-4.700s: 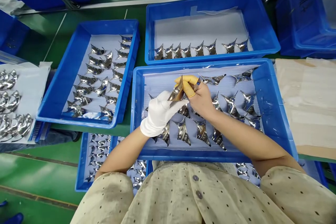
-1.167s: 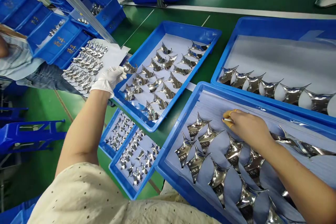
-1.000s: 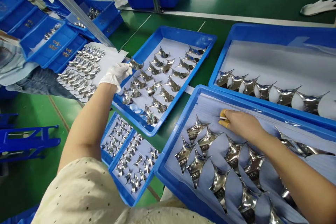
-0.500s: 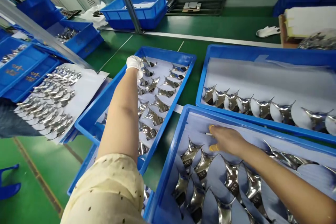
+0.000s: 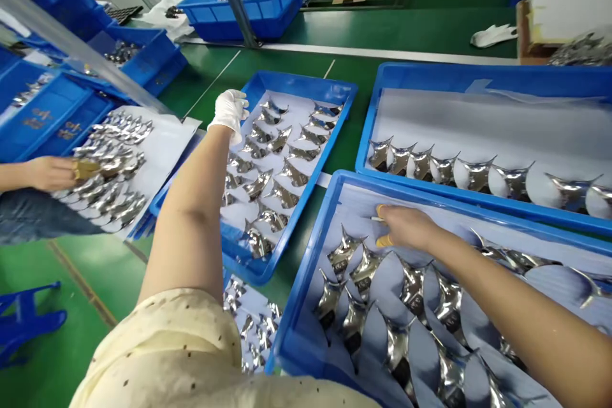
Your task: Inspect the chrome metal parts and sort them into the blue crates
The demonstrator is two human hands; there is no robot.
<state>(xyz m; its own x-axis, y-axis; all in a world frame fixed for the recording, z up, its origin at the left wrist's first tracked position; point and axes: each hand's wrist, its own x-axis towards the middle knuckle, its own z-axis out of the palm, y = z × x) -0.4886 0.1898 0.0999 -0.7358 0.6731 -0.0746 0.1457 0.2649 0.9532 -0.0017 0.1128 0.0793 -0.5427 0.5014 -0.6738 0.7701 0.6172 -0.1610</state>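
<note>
My right hand (image 5: pixel 406 227) is pinching a thin stick (image 5: pixel 377 218) between narrowly parted, yellow-capped fingertips (image 5: pixel 381 210), above the near blue tray (image 5: pixel 295 303) and just beyond its chrome stampings (image 5: pixel 366 271). My white-gloved left hand (image 5: pixel 231 116) is hanging empty, fingers spread, over the rim of the left tray (image 5: pixel 306 81).

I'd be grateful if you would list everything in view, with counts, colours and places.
Curved metal pieces: dozens, mirror silver, in the trays and on the paper.
Plastic trays: at least six, blue, on the workbench.
Paper sheet: one, white, far left.
Cloth glove: one, white, back right.
Co-worker's hand: one, bare, far left, among the pieces.
Left hand: one, white-gloved, over the middle tray.
Right hand: one, yellow-tipped, over the front tray, pinching a thin tool.
</note>
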